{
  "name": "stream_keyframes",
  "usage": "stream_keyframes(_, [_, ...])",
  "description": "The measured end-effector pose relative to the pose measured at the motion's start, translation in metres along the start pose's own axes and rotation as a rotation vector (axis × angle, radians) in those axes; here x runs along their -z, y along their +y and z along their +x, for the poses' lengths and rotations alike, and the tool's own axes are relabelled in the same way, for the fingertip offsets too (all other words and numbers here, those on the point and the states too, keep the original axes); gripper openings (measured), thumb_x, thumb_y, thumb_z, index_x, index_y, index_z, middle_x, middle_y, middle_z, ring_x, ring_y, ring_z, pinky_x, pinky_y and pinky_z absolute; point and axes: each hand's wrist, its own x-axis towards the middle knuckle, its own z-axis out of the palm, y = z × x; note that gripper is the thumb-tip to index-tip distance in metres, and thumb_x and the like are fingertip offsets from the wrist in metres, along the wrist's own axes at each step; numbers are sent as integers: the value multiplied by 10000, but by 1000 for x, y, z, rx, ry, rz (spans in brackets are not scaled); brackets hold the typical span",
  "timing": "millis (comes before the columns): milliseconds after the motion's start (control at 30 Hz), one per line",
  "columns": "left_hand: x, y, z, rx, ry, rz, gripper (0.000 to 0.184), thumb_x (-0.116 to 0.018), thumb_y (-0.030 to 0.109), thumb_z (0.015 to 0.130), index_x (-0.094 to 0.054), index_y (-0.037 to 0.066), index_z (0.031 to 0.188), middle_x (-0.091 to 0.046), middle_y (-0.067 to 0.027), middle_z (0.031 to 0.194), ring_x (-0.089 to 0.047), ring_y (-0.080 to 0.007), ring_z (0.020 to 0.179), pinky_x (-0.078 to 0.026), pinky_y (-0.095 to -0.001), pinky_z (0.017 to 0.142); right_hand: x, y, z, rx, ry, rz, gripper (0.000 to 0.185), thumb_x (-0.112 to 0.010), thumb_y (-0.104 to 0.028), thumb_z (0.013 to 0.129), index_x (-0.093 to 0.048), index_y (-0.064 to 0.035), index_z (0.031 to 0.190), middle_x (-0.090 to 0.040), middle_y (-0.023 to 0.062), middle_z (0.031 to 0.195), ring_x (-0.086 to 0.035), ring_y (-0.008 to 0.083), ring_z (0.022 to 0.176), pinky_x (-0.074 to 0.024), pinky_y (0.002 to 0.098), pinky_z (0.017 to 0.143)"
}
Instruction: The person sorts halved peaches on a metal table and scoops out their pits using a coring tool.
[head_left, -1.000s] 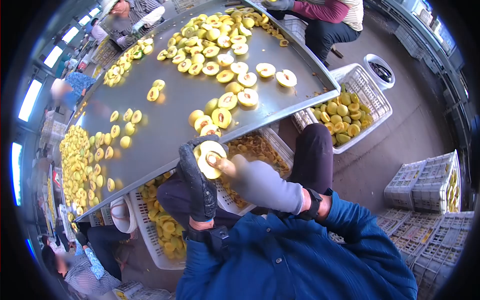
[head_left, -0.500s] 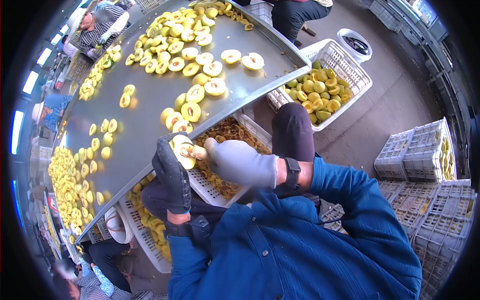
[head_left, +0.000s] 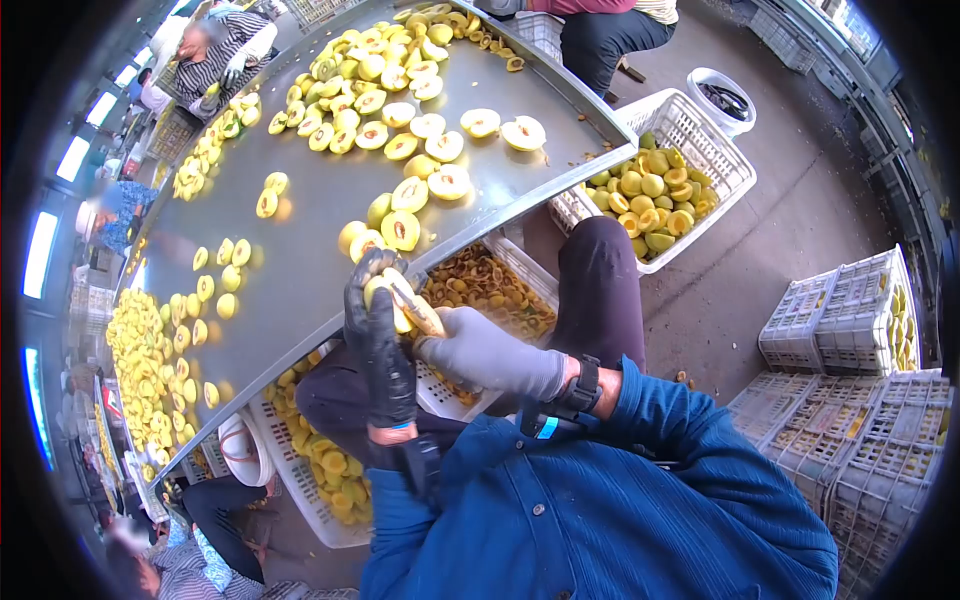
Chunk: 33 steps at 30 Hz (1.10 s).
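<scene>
My left hand [head_left: 378,345], in a black glove, is closed around a yellow fruit half [head_left: 396,303] at the near edge of the metal table [head_left: 520,185]. My right hand [head_left: 490,352], in a grey glove, grips a tool with a light brown handle [head_left: 425,318], its far end against the fruit. Just beyond, cut fruit halves [head_left: 401,230] with brown centres lie on the table. Below my hands stands a crate of brown scraps [head_left: 485,290].
Crates of fruit stand at the right [head_left: 735,180] and lower left [head_left: 310,515]. A white bucket [head_left: 740,122] stands behind the right crate. Stacked crates [head_left: 830,325] are far right. Co-workers [head_left: 225,55] sit around the table.
The fruit half in my left hand has turned from facing up to edge-on, and the tool in my right hand now lies across it. The camera view has shifted.
</scene>
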Motion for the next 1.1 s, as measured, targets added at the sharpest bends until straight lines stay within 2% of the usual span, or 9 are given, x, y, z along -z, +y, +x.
stream_keyframes(100, [-7,6,-18,164,251,-406,419,-417,335,1034,-515,-18,1238,-578,-134,1193,-590,-257,1087,-507,-413,944,-5,18,4,228,160,-415,282,-642,-189,855,-557,-2,1047,-647,184,761,-660,333,711,-506,445,652])
stream_keyframes(200, [6,14,-23,223,154,-535,457,-363,392,1050,-482,13,1276,-572,-141,1176,-586,-271,1089,-517,-430,943,-9,11,-5,287,255,-721,248,-620,-220,875,-478,-42,973,-619,217,672,-630,445,669,-492,529,587])
stream_keyframes(267, [7,19,-26,269,124,-565,483,-324,420,1061,-467,21,1293,-571,-135,1173,-585,-272,1097,-522,-426,935,-14,10,-5,305,260,-794,231,-607,-222,888,-479,-45,963,-613,200,647,-632,421,620,-489,517,541])
stream_keyframes(400, [-9,31,-34,33,146,69,521,-325,457,1056,-483,12,1278,-577,-126,1179,-591,-261,1081,-513,-403,930,-17,14,-3,422,318,-826,218,-585,-230,914,-470,-49,950,-602,175,606,-632,382,551,-479,494,467])
stream_keyframes(667, [-5,15,-39,106,182,-173,535,-334,467,1053,-484,3,1273,-581,-123,1147,-599,-228,1031,-507,-365,908,-18,15,-3,365,247,-769,195,-585,-139,882,-489,20,943,-596,193,608,-632,381,571,-488,468,507])
stream_keyframes(767, [-19,46,-31,290,304,-556,552,-339,485,1049,-508,1,1254,-586,-110,1151,-599,-221,1018,-508,-362,899,-14,1,-8,274,164,-604,226,-610,-126,860,-495,30,977,-616,228,680,-647,410,674,-506,471,585])
stream_keyframes(833, [-13,27,-30,88,203,-95,552,-340,484,1049,-518,0,1246,-588,-107,1151,-600,-221,1016,-508,-361,891,-11,-7,-11,196,121,-541,239,-617,-125,855,-501,31,996,-622,234,704,-649,419,706,-509,476,606])
stream_keyframes(967, [-6,13,-26,5,164,131,550,-370,489,1036,-555,-3,1197,-602,-112,1116,-597,-238,1025,-506,-373,892,-10,20,1,174,180,-697,274,-593,-187,904,-514,-27,1113,-648,234,794,-654,422,760,-514,480,622])
stream_keyframes(1100, [3,8,-22,43,103,106,511,-340,421,1057,-531,-16,1242,-601,-123,1132,-622,-230,951,-508,-357,864,-1,2,-3,81,41,-685,214,-593,-170,892,-525,-60,1063,-650,230,804,-654,423,788,-501,497,658])
